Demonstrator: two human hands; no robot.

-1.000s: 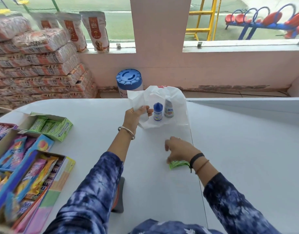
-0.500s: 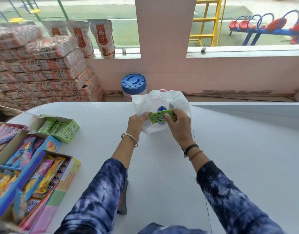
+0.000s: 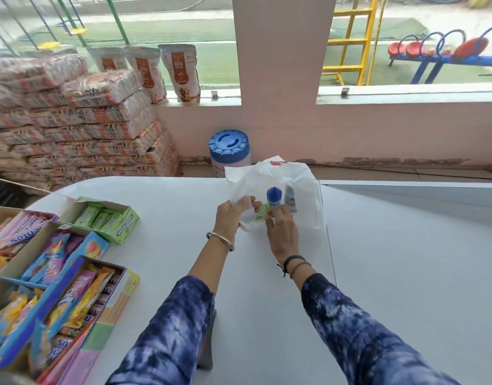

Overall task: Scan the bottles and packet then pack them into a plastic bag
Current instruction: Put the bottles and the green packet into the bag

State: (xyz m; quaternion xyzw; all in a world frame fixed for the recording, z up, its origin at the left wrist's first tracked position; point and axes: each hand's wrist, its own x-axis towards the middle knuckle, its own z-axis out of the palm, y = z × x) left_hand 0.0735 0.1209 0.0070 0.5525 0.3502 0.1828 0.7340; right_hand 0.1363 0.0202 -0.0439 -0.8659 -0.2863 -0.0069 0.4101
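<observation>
A white plastic bag [image 3: 297, 176] stands open toward me at the far middle of the white table [image 3: 405, 273]. Inside it stand two small bottles: one with a blue cap [image 3: 274, 196] and a grey one [image 3: 290, 200] to its right. My left hand [image 3: 233, 215] grips the bag's left edge and holds the mouth open. A green packet [image 3: 261, 213], blurred, sits at the bag's mouth between my hands. My right hand [image 3: 281, 232] is at the mouth with its fingertips by the packet; whether they still pinch it is unclear.
Open boxes of sweets [image 3: 45, 287] and a green gum box [image 3: 109, 219] line the table's left side. A blue-lidded tub [image 3: 229, 148] stands behind the bag. Stacked sacks [image 3: 72, 120] fill the far left. A dark object [image 3: 207, 343] lies between my forearms.
My right hand picked the green packet off the table, carried it up to the bag's mouth and has now lowered it into the opening. The left hand kept hold of the bag.
</observation>
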